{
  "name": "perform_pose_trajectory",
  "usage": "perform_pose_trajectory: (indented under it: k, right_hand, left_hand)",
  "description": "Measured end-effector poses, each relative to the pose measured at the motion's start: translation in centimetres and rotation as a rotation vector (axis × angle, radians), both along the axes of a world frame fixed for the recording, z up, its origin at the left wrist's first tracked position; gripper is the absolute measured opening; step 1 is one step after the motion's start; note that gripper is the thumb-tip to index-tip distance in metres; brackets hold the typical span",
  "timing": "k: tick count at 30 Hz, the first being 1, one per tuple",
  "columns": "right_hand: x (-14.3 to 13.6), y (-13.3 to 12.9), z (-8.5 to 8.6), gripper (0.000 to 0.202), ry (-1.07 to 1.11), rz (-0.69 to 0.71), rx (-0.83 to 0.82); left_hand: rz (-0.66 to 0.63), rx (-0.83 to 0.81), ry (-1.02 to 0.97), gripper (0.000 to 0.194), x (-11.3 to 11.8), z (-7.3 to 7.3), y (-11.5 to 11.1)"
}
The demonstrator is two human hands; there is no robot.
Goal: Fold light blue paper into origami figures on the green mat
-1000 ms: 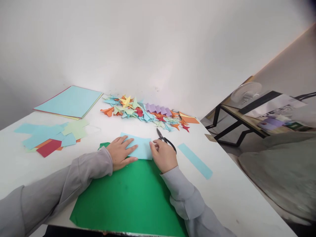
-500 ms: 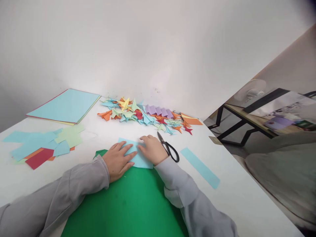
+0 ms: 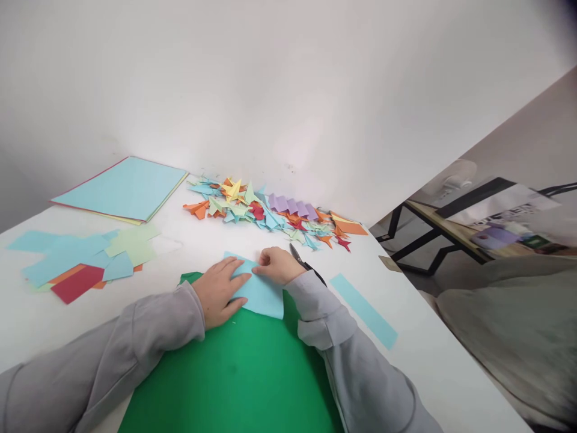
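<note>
A piece of light blue paper [image 3: 264, 297] lies on a green sheet [image 3: 238, 367], its near edge slightly raised. My left hand [image 3: 220, 291] rests flat on the paper's left part, fingers spread. My right hand [image 3: 279, 266] is over its far right part, with the fingers curled in and the thumb and fingertip close together at the paper's surface. Whether they pinch anything is hidden. Black-handled scissors [image 3: 297, 255] lie just beyond my right hand, partly covered by the wrist and sleeve. A narrow light blue paper strip [image 3: 365, 311] lies to the right.
Folded paper shapes [image 3: 252, 207] in many colours are heaped along the wall. At the back left is a stack of large coloured sheets [image 3: 124, 187]. Loose cut pieces [image 3: 79, 258] overlap at the left. Beyond the table's right edge stands a black-framed table [image 3: 444, 231].
My right hand has curled its fingers in, where they were spread on the paper. The left hand stays flat on it. The view has shifted slightly.
</note>
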State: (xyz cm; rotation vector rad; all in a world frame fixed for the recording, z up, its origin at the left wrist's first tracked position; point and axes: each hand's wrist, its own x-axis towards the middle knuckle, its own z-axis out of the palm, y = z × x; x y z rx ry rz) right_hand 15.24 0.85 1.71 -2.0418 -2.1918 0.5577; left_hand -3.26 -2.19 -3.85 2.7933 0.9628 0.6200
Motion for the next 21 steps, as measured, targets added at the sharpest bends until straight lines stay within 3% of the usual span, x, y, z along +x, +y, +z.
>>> perform_pose_trajectory:
  k: [2, 4, 6, 8, 10, 12, 16, 21]
  right_hand:
    - [0.1, -0.8, -0.1, 0.011, 0.056, -0.014, 0.041]
    - [0.2, -1.9, -0.3, 0.013, 0.197, -0.043, 0.11]
    - [0.3, -3.1, -0.6, 0.017, 0.428, -0.076, 0.188]
    - [0.5, -4.3, -0.7, 0.023, 0.659, -0.076, 0.199]
    - [0.7, -5.3, -0.8, 0.029, 0.807, -0.081, 0.166]
    - [0.8, -6.1, -0.6, 0.034, 0.888, -0.074, 0.1]
    - [0.9, -6.8, 0.2, 0.039, 0.972, -0.039, -0.137]
    - [0.8, -7.2, 0.6, 0.037, 1.006, -0.04, -0.192]
  left_hand:
    - [0.063, -0.045, -0.164, 0.052, -0.1, -0.1, 0.6]
    - [0.214, -0.146, -0.393, 0.059, -0.2, 0.2, 1.2]
    - [0.338, -0.359, -0.621, 0.064, -0.4, 1.1, 1.8]
    - [0.349, -0.645, -0.759, 0.063, -0.6, 2.4, 2.0]
    - [0.328, -0.88, -0.784, 0.054, -0.8, 3.5, 1.9]
    - [0.275, -1.005, -0.791, 0.048, -0.8, 4.4, 1.5]
    - [0.224, -1.092, -0.819, 0.042, -0.5, 4.9, 0.6]
    - [0.203, -1.182, -0.769, 0.036, -0.3, 5.1, -0.1]
